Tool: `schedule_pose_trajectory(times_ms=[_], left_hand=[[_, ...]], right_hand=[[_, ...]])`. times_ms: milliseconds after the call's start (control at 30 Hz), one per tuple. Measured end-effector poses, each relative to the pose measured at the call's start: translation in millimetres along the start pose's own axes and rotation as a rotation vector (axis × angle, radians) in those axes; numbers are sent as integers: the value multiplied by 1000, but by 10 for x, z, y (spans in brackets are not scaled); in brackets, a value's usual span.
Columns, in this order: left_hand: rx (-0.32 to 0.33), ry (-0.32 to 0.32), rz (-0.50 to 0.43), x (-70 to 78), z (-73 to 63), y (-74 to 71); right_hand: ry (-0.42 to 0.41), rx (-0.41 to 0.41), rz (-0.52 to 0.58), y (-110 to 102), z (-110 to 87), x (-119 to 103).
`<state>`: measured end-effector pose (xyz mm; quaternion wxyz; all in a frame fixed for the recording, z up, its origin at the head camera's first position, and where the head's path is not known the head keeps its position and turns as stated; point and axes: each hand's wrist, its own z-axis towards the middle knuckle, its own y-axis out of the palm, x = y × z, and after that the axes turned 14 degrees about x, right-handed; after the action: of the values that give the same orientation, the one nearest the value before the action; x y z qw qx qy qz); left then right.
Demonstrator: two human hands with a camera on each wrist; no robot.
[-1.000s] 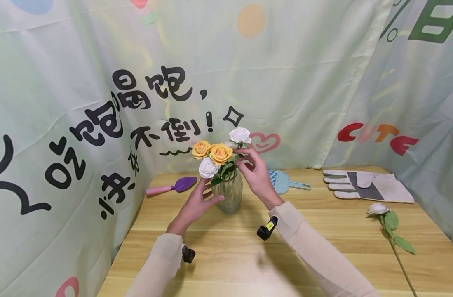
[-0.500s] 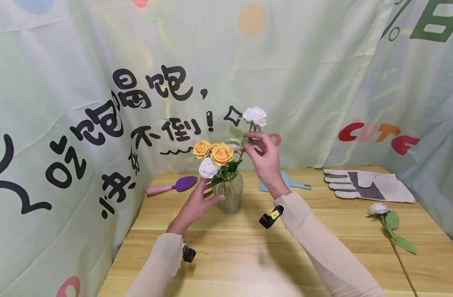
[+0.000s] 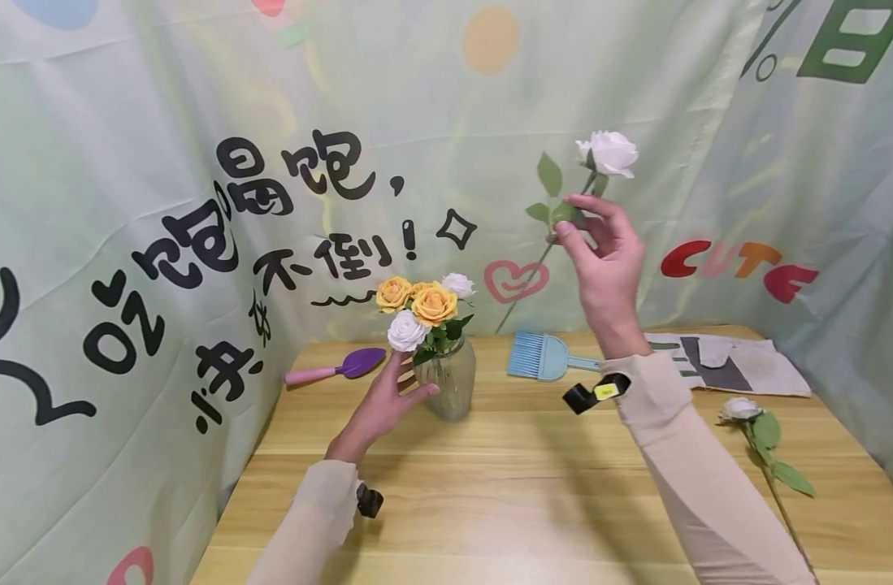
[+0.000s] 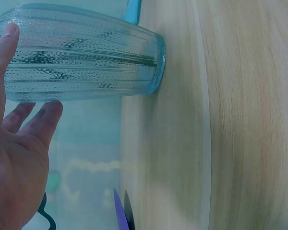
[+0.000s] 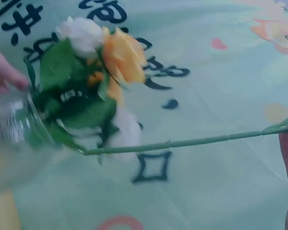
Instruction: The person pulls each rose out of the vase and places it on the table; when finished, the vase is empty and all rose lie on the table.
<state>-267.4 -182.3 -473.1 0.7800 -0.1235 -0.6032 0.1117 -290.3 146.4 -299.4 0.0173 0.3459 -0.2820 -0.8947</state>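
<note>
My right hand [image 3: 609, 260] pinches the green stem of a white artificial rose [image 3: 611, 154], raised to the right of the vase. Its long thin stem slants down to the left, ending well above the table. With fingers and thumb spread, my left hand [image 3: 387, 398] is at the left side of a ribbed glass vase [image 3: 453, 386]. In the left wrist view the thumb overlaps the vase [image 4: 86, 57], and the fingertips lie right at its side. Yellow roses [image 3: 435, 305] and white roses [image 3: 407, 331] with green leaves stand in the vase.
A purple trowel [image 3: 361, 362] with a pink handle lies left of the vase. To the right lie a light blue dustpan-shaped tool [image 3: 552, 357] with comb teeth, a work glove [image 3: 756, 366], and another white rose [image 3: 742, 409] on the wooden table [image 3: 475, 504]. Printed curtains [image 3: 387, 97] hang behind.
My right hand has drawn the white rose up out of the vase and carried it to the right. My left hand has stayed at the vase.
</note>
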Motion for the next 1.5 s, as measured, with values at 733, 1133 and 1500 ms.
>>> schedule_pose_trajectory(times_ms=[733,1133,1500], left_hand=[[-18,5,-33,-11,-6,-13],[-18,7,-33,-19,-2,-22],[-14,5,-22,1,-1,-13]], right_hand=[[193,-323,-897,-2157,-14,-606],[421,-528,-931,-2901,-655,-321],[441,-546,-1006,-3226,-965,-100]])
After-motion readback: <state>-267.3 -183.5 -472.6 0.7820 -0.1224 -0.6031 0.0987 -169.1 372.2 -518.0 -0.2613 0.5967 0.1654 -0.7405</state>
